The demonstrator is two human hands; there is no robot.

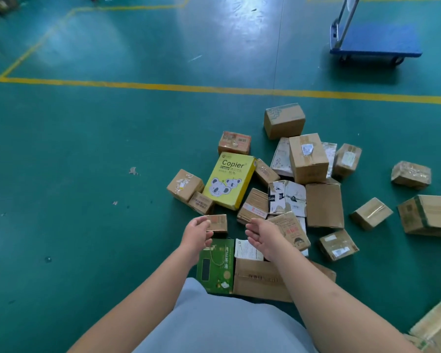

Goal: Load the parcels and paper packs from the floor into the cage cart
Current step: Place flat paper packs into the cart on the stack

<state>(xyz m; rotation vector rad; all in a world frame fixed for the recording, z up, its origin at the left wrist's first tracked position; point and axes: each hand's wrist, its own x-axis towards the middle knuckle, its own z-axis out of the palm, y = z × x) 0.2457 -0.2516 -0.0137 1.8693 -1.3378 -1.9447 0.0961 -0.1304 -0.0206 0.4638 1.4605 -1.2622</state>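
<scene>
Nearest the camera, both bare forearms are reaching out over the pile. The left hand (196, 231) is hovering with fingers loosely curled and empty, just in front of a small brown carton (216, 222); whether a fingertip is touching that carton I cannot tell, since the hand is overlapping its near edge. The right hand (262, 234) is also holding nothing, palm turned inward and fingers relaxed. The two palms are facing each other, which suggests the person is lining up a two-sided lift of something between them.

Directly below the hands a green gift box (215, 266) is lying flat, touching a large flat carton (259, 278) on its right, with a white labelled packet (247, 249) resting against that carton's far edge.

Further out, the yellow copier paper pack (229, 179) is lying face up, ringed by small parcels, probably the easiest item to pick out by colour. To its right, taller boxes are leaning on one another around an upright taped carton (308, 157), so pulling one may be shifting its neighbours. A few loose parcels are sitting well apart on the right.

Everything is resting on the green floor (87, 174). Beyond the yellow line, a blue platform trolley (377, 39) is standing far off. No cage cart is showing, so most of the loading appears to be outstanding.
</scene>
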